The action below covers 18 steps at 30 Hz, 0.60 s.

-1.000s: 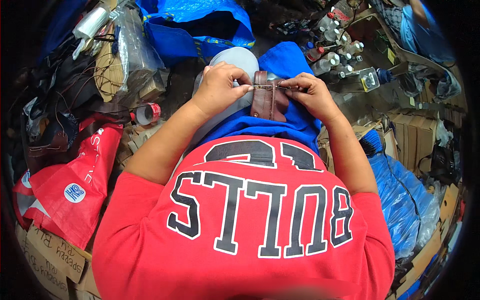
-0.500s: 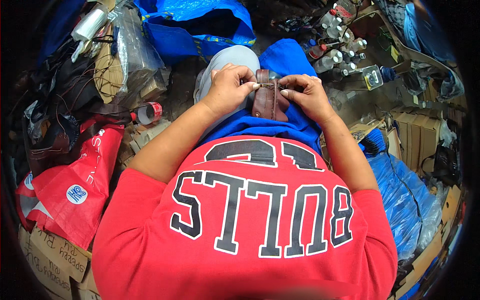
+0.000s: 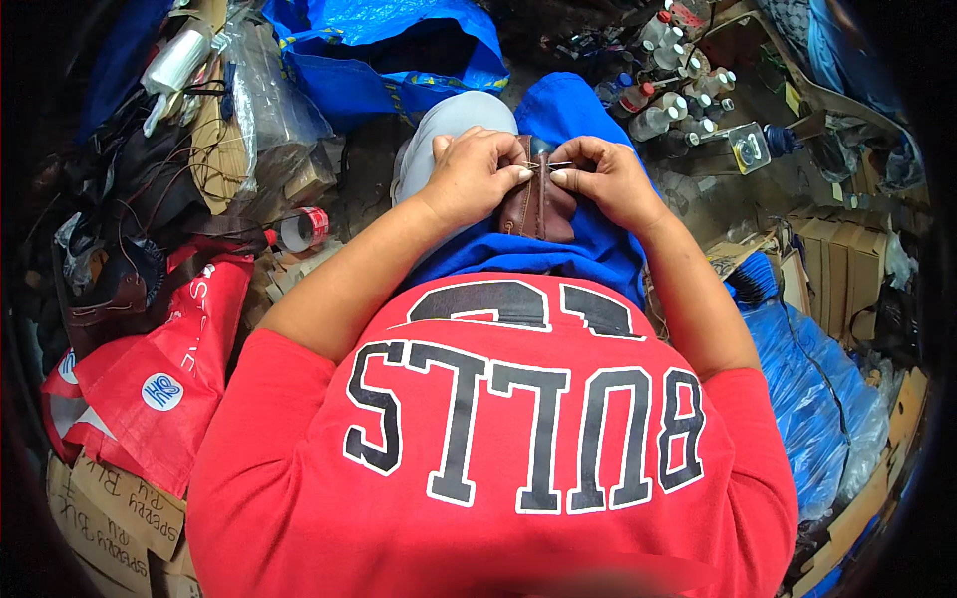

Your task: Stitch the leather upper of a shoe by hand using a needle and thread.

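Note:
A brown leather shoe (image 3: 519,215) lies across my lap between my knees, its stitched seam running up the middle. My left hand (image 3: 477,177) is at the left of the seam, thumb and forefinger pinched on a thin needle (image 3: 533,165) at the leather. On the other side, my right hand (image 3: 604,181) pinches a second thin, light needle-like piece just right of the seam. The fingertips of both hands are close together over the shoe and cover part of its far end. Any thread is too fine to make out.
Beyond my knees stands an open blue bag (image 3: 399,60). Several plastic bottles (image 3: 653,122) crowd the far right. A red bag (image 3: 164,374) and cardboard (image 3: 125,508) lie at left; blue plastic wrapping (image 3: 797,389) and cardboard boxes (image 3: 837,259) are at right.
My two hands have come closer together over the seam. The left fingers have shifted right, and the right hand has moved slightly left. The shoe stays on my lap.

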{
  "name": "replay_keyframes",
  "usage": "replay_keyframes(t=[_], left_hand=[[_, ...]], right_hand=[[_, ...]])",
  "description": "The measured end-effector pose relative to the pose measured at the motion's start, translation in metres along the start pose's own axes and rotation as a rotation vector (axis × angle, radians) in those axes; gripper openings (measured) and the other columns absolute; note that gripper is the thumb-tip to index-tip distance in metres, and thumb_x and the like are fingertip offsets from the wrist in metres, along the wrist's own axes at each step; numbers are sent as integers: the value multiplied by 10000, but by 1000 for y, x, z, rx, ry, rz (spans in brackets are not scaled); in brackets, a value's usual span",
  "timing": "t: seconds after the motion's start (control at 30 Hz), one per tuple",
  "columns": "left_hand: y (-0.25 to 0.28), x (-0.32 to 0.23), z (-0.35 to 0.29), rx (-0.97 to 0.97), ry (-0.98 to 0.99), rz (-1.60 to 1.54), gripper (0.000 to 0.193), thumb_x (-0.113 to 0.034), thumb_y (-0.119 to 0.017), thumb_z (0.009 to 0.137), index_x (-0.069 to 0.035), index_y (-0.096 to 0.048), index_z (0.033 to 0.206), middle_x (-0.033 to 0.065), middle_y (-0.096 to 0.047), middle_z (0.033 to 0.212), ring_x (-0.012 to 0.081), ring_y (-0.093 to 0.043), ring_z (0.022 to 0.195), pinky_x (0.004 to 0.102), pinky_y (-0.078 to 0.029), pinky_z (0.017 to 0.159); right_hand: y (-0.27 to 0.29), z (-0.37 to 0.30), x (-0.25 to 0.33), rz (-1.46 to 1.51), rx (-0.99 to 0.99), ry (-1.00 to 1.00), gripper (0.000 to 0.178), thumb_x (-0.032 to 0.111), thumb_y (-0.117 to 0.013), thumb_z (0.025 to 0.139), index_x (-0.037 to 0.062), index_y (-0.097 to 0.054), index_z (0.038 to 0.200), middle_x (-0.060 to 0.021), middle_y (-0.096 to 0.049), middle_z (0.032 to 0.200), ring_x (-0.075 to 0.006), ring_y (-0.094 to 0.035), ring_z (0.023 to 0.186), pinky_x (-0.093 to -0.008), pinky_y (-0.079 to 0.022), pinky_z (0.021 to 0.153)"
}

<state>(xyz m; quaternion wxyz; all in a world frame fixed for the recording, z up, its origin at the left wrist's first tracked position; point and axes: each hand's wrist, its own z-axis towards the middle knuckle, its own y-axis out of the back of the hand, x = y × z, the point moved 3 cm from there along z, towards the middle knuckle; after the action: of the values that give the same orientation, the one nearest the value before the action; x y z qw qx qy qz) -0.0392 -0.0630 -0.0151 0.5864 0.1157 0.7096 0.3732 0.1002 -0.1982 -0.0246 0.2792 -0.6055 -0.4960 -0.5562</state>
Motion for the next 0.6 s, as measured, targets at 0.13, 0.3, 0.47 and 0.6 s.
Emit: replay_keyframes(t=[0.13, 0.3, 0.47, 0.6], left_hand=[[2, -3, 7, 75, -11, 44, 116, -200, -708, 758, -110, -639, 779, 43, -635, 828, 210, -581, 887, 383, -311, 824], [6, 4, 15, 31, -90, -112, 94, -176, -743, 715, -139, -659, 733, 9, -624, 785, 205, -565, 862, 389, -326, 801], [11, 3, 14, -48, -256, -154, 130, -110, -788, 629, -119, -665, 672, 11, -622, 773, 210, -565, 855, 352, -389, 770], [19, 8, 7, -31, -213, -256, 131, -22, -742, 665, -35, -620, 712, 69, -591, 754, 185, -559, 803, 307, -412, 727]], right_hand=[[4, 13, 0, 21, 100, -65, 146, 89, -740, 773, 16, -690, 889, -10, -676, 787, -56, -580, 720, -234, -485, 670], [4, 19, 4, 57, 202, -93, 112, 77, -757, 759, 33, -655, 765, 12, -642, 715, -64, -553, 664, -230, -457, 612], [6, 17, 10, -44, 161, -15, 124, 67, -758, 740, 39, -638, 723, 3, -590, 739, -94, -536, 728, -243, -432, 665], [24, 11, 14, -178, 137, 130, 156, 95, -771, 710, 36, -632, 673, -19, -535, 752, -139, -521, 780, -278, -420, 709]])
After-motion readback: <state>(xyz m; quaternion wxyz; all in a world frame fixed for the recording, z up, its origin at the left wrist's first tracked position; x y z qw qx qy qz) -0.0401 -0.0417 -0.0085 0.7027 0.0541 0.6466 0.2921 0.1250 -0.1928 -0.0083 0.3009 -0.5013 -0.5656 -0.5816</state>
